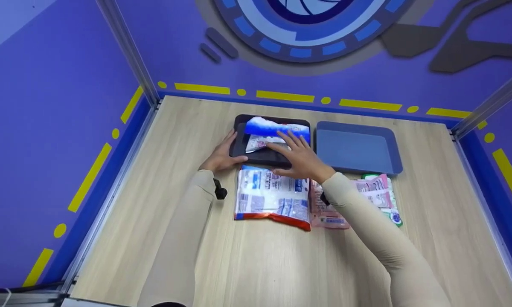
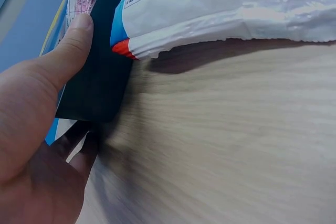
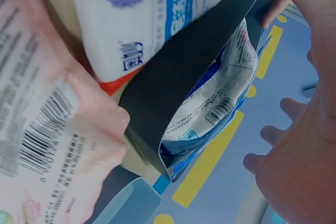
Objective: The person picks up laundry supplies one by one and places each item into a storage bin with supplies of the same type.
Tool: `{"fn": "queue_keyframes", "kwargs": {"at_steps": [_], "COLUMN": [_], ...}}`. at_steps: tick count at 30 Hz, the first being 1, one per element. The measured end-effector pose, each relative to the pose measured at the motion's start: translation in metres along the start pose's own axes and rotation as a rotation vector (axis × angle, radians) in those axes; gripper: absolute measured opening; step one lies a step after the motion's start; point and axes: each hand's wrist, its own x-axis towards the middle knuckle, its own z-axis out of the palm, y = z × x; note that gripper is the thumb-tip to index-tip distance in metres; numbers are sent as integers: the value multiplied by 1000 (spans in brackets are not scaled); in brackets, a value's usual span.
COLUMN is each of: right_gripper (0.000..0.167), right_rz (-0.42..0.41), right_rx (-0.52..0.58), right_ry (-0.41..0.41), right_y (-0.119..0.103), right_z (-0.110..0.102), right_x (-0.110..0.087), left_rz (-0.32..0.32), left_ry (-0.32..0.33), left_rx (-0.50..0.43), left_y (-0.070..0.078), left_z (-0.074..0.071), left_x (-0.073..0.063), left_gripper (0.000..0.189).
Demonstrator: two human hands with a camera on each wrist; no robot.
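"Head view, from where we stand: what fills the most room?"

"The blue-purple wall [image 1: 175, 47] with its yellow dashes, then the pale wood tabletop [image 1: 273, 264] below it."

"And on that?"

"Two trays side by side. The grey-blue tray [image 1: 354, 147] sits on the right, the black tray [image 1: 256, 158] just beside it on the left."

"Next size down?"

"A white pack [image 1: 273, 192] with a red edge, flat in front of the black tray. Next to it there's pink packaging [image 1: 330, 218], partly hidden by the right sleeve [image 1: 375, 230] and overlapping a green-edged packet [image 1: 394, 204]."

"Where's the blue-and-white bag [image 1: 264, 128]?"

"Inside the black tray."

"And the hands?"

"The left hand [image 1: 224, 155] grips the tray's near left corner, thumb at the near wall, fingers around the side. The right hand [image 1: 301, 160] is spread wide over the bag, grasping nothing; I can't tell whether its fingertips touch."

"Anything smaller?"

"A barcode [image 3: 219, 110] on the bag's white part, in the right wrist view."
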Motion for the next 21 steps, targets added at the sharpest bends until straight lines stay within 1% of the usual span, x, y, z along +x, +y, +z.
{"fn": "queue_keyframes", "kwargs": {"at_steps": [5, 12, 21], "right_gripper": [87, 90, 93], "right_rz": [-21, -12, -28], "right_rx": [14, 18, 29], "right_ry": [5, -31, -63], "right_y": [-3, -10, -16], "right_z": [4, 8, 15], "right_x": [-8, -19, -29], "left_rz": [-21, -48, -35], "left_ry": [0, 1, -5], "left_rx": [-4, 1, 10], "left_y": [2, 3, 3], "left_z": [0, 2, 1], "left_x": [0, -1, -1], "left_gripper": [102, 102, 103]}}
